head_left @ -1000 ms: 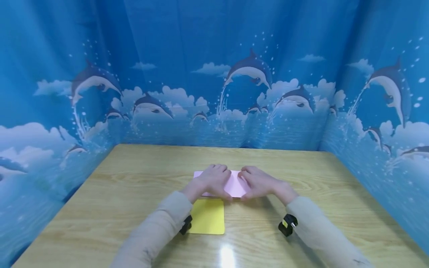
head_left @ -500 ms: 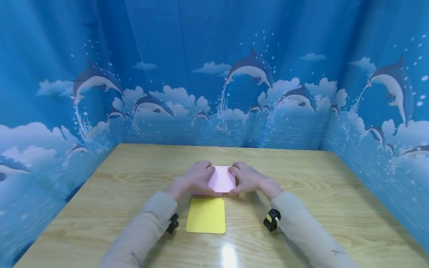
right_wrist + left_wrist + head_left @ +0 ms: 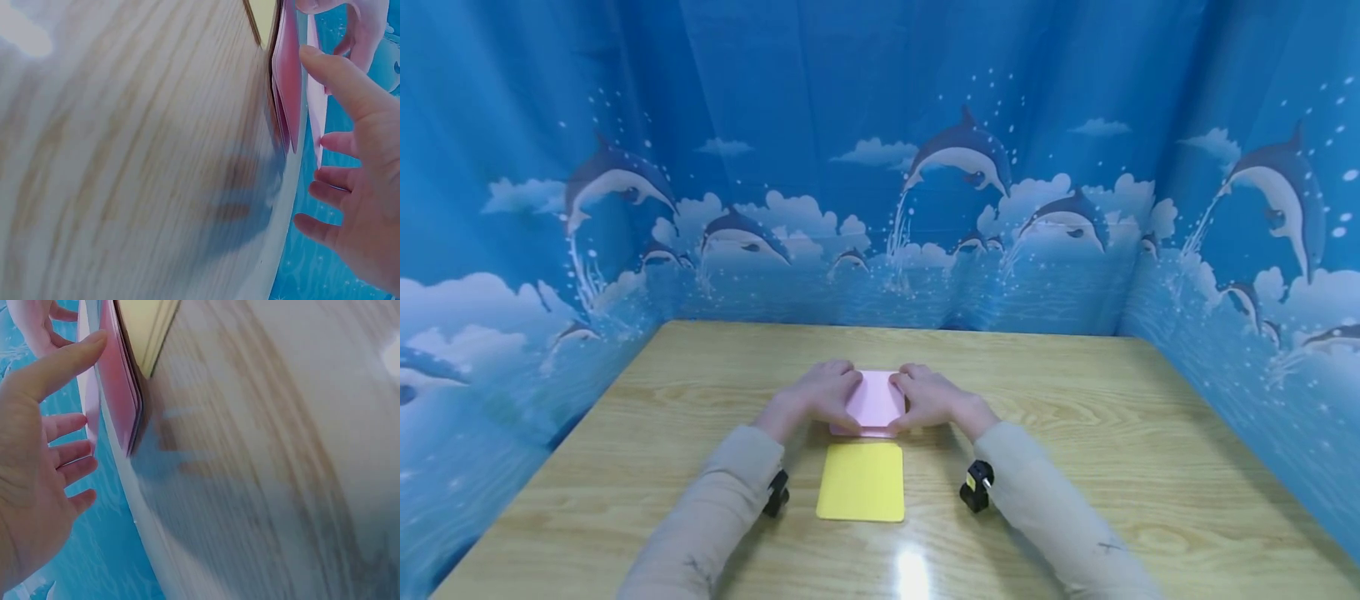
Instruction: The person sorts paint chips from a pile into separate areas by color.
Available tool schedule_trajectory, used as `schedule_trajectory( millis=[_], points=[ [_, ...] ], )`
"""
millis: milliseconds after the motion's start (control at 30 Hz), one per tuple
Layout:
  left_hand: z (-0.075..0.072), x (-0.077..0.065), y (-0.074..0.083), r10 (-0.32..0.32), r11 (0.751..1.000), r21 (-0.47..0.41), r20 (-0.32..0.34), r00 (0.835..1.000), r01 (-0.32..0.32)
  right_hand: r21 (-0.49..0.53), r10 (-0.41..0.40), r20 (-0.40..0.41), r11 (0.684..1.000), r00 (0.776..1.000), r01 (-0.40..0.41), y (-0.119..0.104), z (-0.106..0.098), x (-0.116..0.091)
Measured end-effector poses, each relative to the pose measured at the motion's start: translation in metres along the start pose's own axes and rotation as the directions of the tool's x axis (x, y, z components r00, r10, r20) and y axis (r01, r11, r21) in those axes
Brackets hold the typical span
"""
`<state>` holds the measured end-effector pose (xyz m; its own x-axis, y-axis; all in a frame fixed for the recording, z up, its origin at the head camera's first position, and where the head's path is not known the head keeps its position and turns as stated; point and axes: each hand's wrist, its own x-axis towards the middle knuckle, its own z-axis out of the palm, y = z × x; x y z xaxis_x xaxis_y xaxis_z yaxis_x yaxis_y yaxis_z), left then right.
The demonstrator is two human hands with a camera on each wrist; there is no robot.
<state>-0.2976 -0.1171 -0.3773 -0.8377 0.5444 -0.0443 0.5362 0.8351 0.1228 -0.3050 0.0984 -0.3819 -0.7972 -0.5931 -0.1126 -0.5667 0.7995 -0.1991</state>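
In the head view, a pink sheet of paper (image 3: 877,400) is held level between my two hands. My left hand (image 3: 817,397) grips its left side, thumb at the near corner and fingers toward the far corner. On its right side my right hand (image 3: 929,400) grips it in the same way. Just beneath lies a stack of pink sheets (image 3: 865,432), mostly covered by the held sheet. In the left wrist view, the held sheet (image 3: 92,412) stands apart from the pink stack (image 3: 117,381). The right wrist view also shows the held sheet (image 3: 316,112) above the stack (image 3: 286,81).
A square yellow stack of sheets (image 3: 861,483) lies just in front of the pink stack. Both rest on a wood-grain table (image 3: 1075,417). A blue curtain printed with dolphins (image 3: 820,167) surrounds the table's back and sides.
Both hands have moved left, carrying the pink sheet from the right of the pink stack to over it. The left arm has uncovered the yellow stack, which stays in place.
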Motion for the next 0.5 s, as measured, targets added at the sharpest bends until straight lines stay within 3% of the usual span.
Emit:
schedule_trajectory(
  millis=[200, 500],
  points=[
    [0.003, -0.004, -0.003, -0.015, 0.999, -0.033, 0.036, 0.999, 0.016, -0.01, -0.006, 0.037, 1.0, 0.999, 0.006, -0.005, 0.002, 0.006],
    [0.012, 0.002, -0.004, -0.069, 0.997, -0.029, 0.127, 0.989, 0.074, -0.049, 0.022, 0.081, 0.999, 0.996, -0.018, -0.007, 0.007, 0.003]
  ],
)
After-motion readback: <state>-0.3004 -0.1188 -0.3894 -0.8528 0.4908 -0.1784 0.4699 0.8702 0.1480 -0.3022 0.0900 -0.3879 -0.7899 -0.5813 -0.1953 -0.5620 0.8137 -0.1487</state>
